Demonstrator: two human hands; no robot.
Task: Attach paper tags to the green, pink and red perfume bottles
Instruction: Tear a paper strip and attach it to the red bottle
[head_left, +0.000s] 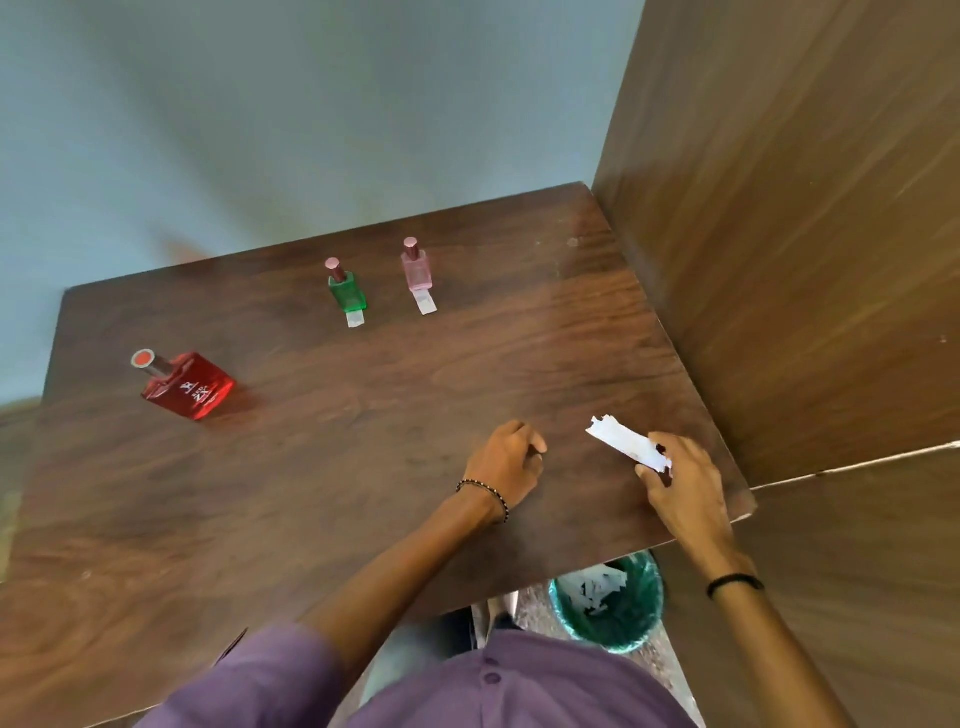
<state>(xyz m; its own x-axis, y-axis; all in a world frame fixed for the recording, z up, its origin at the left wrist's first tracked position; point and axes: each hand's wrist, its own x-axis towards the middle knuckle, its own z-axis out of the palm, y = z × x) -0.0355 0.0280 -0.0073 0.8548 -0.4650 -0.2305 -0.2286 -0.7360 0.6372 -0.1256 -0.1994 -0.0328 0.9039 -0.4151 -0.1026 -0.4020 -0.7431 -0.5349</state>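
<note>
A red perfume bottle (187, 385) stands at the table's left, with no tag visible on it. Farther back stand a green bottle (346, 292) with a small paper tag (355, 318) at its base and a pink bottle (416, 269) with a paper tag (426, 302) at its base. My right hand (683, 480) pinches a torn white paper strip (626, 443) near the table's right front edge. My left hand (506, 460) rests curled on the wood beside it, holding nothing I can see.
The brown wooden table (322, 467) fills the view. A wooden panel wall (805, 234) rises along its right side. Below the front edge sits a green waste bin (610, 600) with paper scraps inside.
</note>
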